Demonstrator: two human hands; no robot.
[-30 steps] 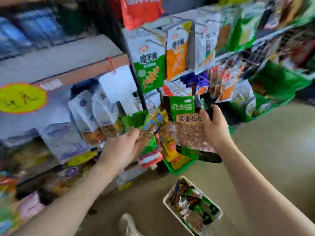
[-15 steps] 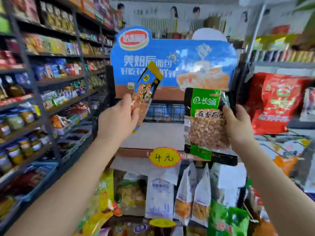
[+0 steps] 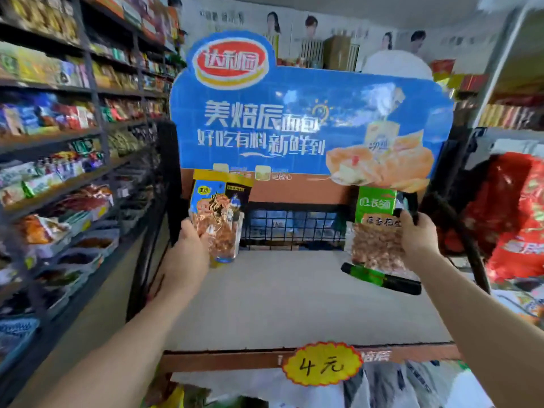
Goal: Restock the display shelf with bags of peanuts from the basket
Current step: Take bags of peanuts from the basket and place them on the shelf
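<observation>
Shop aisle; display shelf [image 3: 294,304] lay bare between both hands. Left hand [image 3: 188,254] grasped a yellow peanut bag [image 3: 219,213]; right hand [image 3: 418,237] grasped a green peanut bag [image 3: 375,231]. Price tag [image 3: 322,363] below read "4元".

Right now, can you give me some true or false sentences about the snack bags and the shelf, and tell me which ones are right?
1. The left hand holds a yellow and blue bag. True.
2. The right hand holds a red bag. False: it grips a green-topped peanut bag.
3. The shelf board in front of the hands is packed full of bags. False: the board between the two hands looks bare.
4. A yellow price tag sits on the shelf's front edge. True.
5. A big blue sign stands behind the shelf. True.
6. Both bags are lying flat on the shelf. False: both are held upright in the hands.
</observation>
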